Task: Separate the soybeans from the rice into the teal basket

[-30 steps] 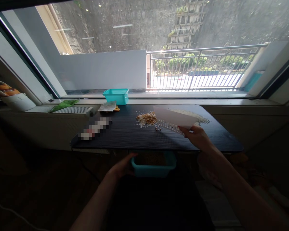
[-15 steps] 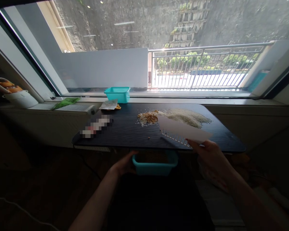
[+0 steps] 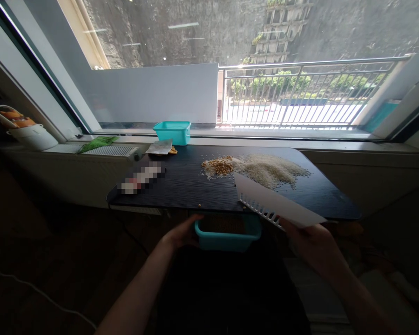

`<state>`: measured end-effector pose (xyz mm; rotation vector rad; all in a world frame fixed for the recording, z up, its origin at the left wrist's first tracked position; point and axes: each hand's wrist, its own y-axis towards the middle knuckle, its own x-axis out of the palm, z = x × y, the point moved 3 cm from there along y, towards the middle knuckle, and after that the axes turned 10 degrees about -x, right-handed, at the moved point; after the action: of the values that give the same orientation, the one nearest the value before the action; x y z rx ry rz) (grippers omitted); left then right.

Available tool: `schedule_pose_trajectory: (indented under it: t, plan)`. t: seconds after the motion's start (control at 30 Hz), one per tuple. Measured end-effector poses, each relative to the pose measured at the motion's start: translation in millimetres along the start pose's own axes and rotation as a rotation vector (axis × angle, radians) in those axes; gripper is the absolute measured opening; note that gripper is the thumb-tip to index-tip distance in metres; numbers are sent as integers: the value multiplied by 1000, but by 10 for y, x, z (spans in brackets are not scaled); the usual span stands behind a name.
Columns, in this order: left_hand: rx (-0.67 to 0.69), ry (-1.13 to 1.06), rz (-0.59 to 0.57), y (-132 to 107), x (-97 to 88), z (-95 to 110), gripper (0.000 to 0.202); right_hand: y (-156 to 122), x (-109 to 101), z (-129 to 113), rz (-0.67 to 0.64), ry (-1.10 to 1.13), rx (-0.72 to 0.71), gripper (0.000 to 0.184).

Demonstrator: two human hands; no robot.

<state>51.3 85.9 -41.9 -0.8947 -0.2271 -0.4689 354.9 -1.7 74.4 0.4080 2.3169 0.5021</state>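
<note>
My left hand grips the left end of a turquoise plastic box just below the table's front edge. Dark contents show in the box, too dim to make out. In my right hand is a stiff white sheet with a row of slots along its lower edge. The sheet is tilted above the table's front edge, right of the box. Beyond it lie a heap of white rice-like grains and a patch of yellow-orange kernels. Single kernels sit near the front edge.
On the dark table is a blurred-out object at the left. A second turquoise box and a paper packet stand at the back. The window sill holds a green cloth and a white basket.
My right hand has drawn the white sheet towards me and to the right, off the grains. Two loose kernels now show by the front edge, where one was visible before. My left hand keeps its grip.
</note>
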Motion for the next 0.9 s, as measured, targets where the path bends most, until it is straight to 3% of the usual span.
schedule_pose_trajectory:
  t: [0.1,0.2,0.4,0.63,0.9]
  plan:
    - [-10,10,-11,-47,17,10,50,-6,28,-95,-24,38,-13,31]
    - [-12,11,-53,-144,21,15,52,225,57,-48,61,-27,9,33]
    - [-13,-19,-35,-377,-106,4,52,661,292,95,-8,-17,-52,35]
    - [0,-19,72,-649,-344,31,49,601,542,-118,-110,70,-85,35]
    - [7,-67,99,-843,-602,-14,55,495,1192,-581,-250,228,-285,33]
